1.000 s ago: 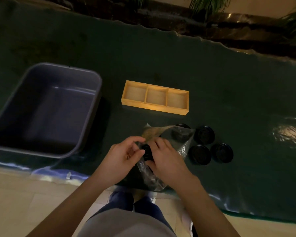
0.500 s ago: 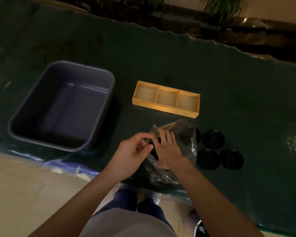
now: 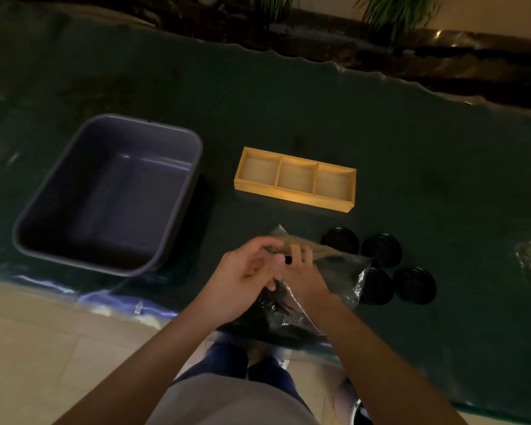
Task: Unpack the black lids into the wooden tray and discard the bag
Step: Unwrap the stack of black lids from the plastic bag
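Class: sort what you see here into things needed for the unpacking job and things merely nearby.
Needed: plastic bag, black lids, wooden tray, grey bin, left hand, right hand.
Nearby: green table cover, plants.

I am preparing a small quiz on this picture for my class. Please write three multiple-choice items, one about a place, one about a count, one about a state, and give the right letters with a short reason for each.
1. Where does the grey bin stand relative to the wooden tray?
A. To its left
B. To its right
C. On top of it

2. How many black lids lie loose on the green cover, beside the bag?
A. One
B. Four
C. Seven

3. What is the state of the tray's compartments?
A. All three hold lids
B. One holds a lid
C. All three are empty

Answers:
1. A, the bin sits left of the tray, apart from it.
2. B, four round lids lie right of the plastic bag, one partly hidden by it.
3. C, only bare wood shows in each compartment, while the left hand and right hand work at the bag.
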Action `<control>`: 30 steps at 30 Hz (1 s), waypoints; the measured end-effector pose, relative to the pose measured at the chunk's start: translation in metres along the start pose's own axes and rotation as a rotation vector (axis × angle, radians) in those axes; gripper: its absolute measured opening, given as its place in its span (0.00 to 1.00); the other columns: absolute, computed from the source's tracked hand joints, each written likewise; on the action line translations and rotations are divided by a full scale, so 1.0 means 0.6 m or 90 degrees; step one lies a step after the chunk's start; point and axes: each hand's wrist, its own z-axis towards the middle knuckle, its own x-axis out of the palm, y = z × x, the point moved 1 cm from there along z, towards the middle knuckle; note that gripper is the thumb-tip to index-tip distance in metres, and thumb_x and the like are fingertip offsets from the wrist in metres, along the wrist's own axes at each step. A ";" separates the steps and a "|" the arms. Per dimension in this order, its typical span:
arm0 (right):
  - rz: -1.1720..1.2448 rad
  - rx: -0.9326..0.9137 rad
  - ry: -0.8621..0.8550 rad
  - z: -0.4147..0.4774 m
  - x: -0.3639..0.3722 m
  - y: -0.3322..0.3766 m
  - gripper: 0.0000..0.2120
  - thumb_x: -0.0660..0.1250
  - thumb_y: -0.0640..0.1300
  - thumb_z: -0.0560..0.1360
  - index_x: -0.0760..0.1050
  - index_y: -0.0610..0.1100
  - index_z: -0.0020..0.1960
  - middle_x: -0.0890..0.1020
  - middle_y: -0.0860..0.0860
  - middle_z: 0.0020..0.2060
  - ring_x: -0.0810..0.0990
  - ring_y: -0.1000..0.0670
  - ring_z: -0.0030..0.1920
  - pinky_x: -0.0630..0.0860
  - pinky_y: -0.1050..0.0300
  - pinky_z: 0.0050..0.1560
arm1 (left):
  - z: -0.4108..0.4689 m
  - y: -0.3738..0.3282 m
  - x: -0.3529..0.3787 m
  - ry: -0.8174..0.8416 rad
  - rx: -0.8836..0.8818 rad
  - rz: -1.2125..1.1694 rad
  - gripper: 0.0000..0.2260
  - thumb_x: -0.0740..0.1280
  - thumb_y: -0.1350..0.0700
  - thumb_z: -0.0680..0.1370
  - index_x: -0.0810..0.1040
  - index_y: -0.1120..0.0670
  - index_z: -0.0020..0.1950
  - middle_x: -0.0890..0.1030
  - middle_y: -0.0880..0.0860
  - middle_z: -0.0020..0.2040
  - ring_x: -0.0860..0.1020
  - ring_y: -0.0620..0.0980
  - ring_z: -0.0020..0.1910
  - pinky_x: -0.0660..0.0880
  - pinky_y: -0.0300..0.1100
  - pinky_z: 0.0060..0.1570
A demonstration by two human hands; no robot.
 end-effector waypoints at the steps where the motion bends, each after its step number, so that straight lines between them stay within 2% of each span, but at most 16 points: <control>1: 0.017 0.016 -0.011 -0.002 0.000 -0.005 0.32 0.67 0.44 0.79 0.53 0.58 0.75 0.59 0.35 0.76 0.58 0.26 0.76 0.68 0.27 0.69 | 0.004 0.003 0.000 0.006 0.000 -0.029 0.16 0.65 0.43 0.80 0.76 0.46 0.67 0.85 0.51 0.45 0.86 0.50 0.42 0.83 0.42 0.50; 3: 0.095 0.049 -0.025 -0.009 0.011 -0.019 0.31 0.68 0.50 0.79 0.58 0.56 0.77 0.59 0.38 0.77 0.58 0.31 0.76 0.65 0.31 0.72 | 0.015 0.020 -0.002 -0.025 -0.004 -0.075 0.15 0.64 0.43 0.81 0.77 0.47 0.65 0.86 0.54 0.45 0.86 0.50 0.42 0.82 0.42 0.48; 5: 0.140 0.063 -0.043 -0.019 0.019 -0.027 0.40 0.75 0.52 0.74 0.55 0.60 0.78 0.57 0.42 0.75 0.58 0.33 0.74 0.68 0.36 0.72 | 0.030 0.053 -0.007 -0.102 -0.047 -0.102 0.08 0.63 0.49 0.83 0.79 0.46 0.59 0.85 0.53 0.44 0.85 0.49 0.42 0.82 0.43 0.47; 7: 0.247 0.072 -0.080 -0.039 0.022 -0.030 0.46 0.80 0.53 0.68 0.55 0.63 0.77 0.55 0.46 0.72 0.58 0.36 0.72 0.72 0.40 0.70 | 0.045 0.103 -0.010 -0.157 -0.152 -0.065 0.06 0.64 0.54 0.84 0.80 0.46 0.55 0.85 0.50 0.46 0.84 0.48 0.47 0.81 0.50 0.55; 9: 0.343 0.058 -0.146 -0.062 0.024 -0.032 0.47 0.81 0.57 0.64 0.57 0.66 0.74 0.55 0.49 0.72 0.57 0.43 0.72 0.73 0.48 0.70 | 0.058 0.151 -0.009 -0.153 -0.250 0.015 0.05 0.66 0.54 0.83 0.79 0.46 0.56 0.83 0.48 0.54 0.82 0.50 0.57 0.77 0.52 0.65; 11: 0.398 0.038 -0.197 -0.082 0.024 -0.029 0.45 0.77 0.65 0.62 0.58 0.69 0.72 0.56 0.52 0.71 0.57 0.50 0.70 0.70 0.60 0.68 | 0.070 0.187 -0.004 -0.131 -0.317 0.027 0.08 0.67 0.51 0.83 0.79 0.49 0.61 0.81 0.50 0.59 0.79 0.54 0.65 0.73 0.51 0.69; 12: 0.431 0.026 -0.216 -0.091 0.021 -0.027 0.44 0.76 0.66 0.62 0.58 0.70 0.72 0.56 0.53 0.71 0.58 0.49 0.71 0.68 0.60 0.69 | 0.076 0.196 0.001 -0.117 -0.355 -0.012 0.11 0.67 0.49 0.83 0.79 0.51 0.63 0.81 0.52 0.61 0.77 0.55 0.67 0.71 0.52 0.71; 14: 0.467 0.001 -0.246 -0.102 0.019 -0.020 0.44 0.78 0.65 0.62 0.59 0.70 0.72 0.55 0.56 0.72 0.60 0.47 0.74 0.69 0.53 0.72 | 0.086 0.202 0.011 -0.068 -0.442 -0.132 0.20 0.64 0.44 0.83 0.77 0.56 0.68 0.80 0.55 0.65 0.76 0.57 0.69 0.69 0.55 0.73; 17: 0.506 -0.010 -0.261 -0.111 0.015 -0.014 0.44 0.81 0.63 0.63 0.61 0.68 0.73 0.54 0.58 0.72 0.61 0.48 0.75 0.68 0.52 0.75 | 0.089 0.200 0.020 0.037 -0.528 -0.253 0.26 0.58 0.38 0.83 0.79 0.57 0.68 0.82 0.57 0.63 0.78 0.58 0.65 0.71 0.55 0.70; 20: 0.520 -0.005 -0.274 -0.112 0.015 -0.017 0.45 0.81 0.62 0.63 0.61 0.67 0.73 0.54 0.57 0.72 0.61 0.50 0.75 0.68 0.54 0.74 | 0.086 0.194 0.013 0.072 -0.487 -0.219 0.23 0.63 0.41 0.83 0.83 0.59 0.61 0.87 0.59 0.56 0.83 0.58 0.57 0.78 0.50 0.58; 22: 0.507 0.008 -0.273 -0.111 0.021 -0.022 0.45 0.80 0.62 0.63 0.60 0.68 0.73 0.54 0.56 0.73 0.60 0.54 0.73 0.69 0.56 0.73 | 0.085 0.192 0.007 0.032 -0.428 -0.188 0.17 0.67 0.48 0.82 0.84 0.61 0.57 0.88 0.57 0.49 0.85 0.57 0.50 0.83 0.46 0.49; 24: 0.474 0.027 -0.278 -0.109 0.025 -0.025 0.46 0.79 0.63 0.62 0.61 0.66 0.74 0.54 0.59 0.72 0.59 0.59 0.71 0.65 0.62 0.71 | 0.085 0.195 -0.001 -0.044 -0.382 -0.154 0.13 0.66 0.54 0.83 0.83 0.64 0.53 0.87 0.56 0.41 0.85 0.55 0.43 0.82 0.44 0.42; 27: 0.454 0.027 -0.302 -0.104 0.030 -0.032 0.45 0.79 0.65 0.62 0.62 0.66 0.74 0.56 0.59 0.72 0.60 0.59 0.72 0.58 0.64 0.74 | 0.085 0.207 -0.021 -0.148 -0.344 -0.136 0.12 0.63 0.56 0.85 0.81 0.65 0.52 0.84 0.57 0.39 0.83 0.52 0.37 0.79 0.45 0.39; 29: 0.462 0.018 -0.315 -0.103 0.030 -0.038 0.45 0.79 0.65 0.63 0.60 0.69 0.74 0.56 0.60 0.71 0.60 0.59 0.73 0.58 0.62 0.75 | 0.082 0.217 -0.043 -0.193 -0.326 -0.113 0.12 0.62 0.57 0.85 0.80 0.64 0.52 0.83 0.56 0.38 0.82 0.50 0.33 0.78 0.42 0.36; 30: 0.468 0.011 -0.323 -0.103 0.032 -0.043 0.45 0.80 0.64 0.64 0.60 0.67 0.75 0.56 0.59 0.72 0.61 0.57 0.74 0.60 0.60 0.76 | 0.081 0.223 -0.055 -0.205 -0.318 -0.096 0.12 0.61 0.56 0.86 0.80 0.63 0.52 0.83 0.56 0.37 0.82 0.48 0.32 0.78 0.40 0.34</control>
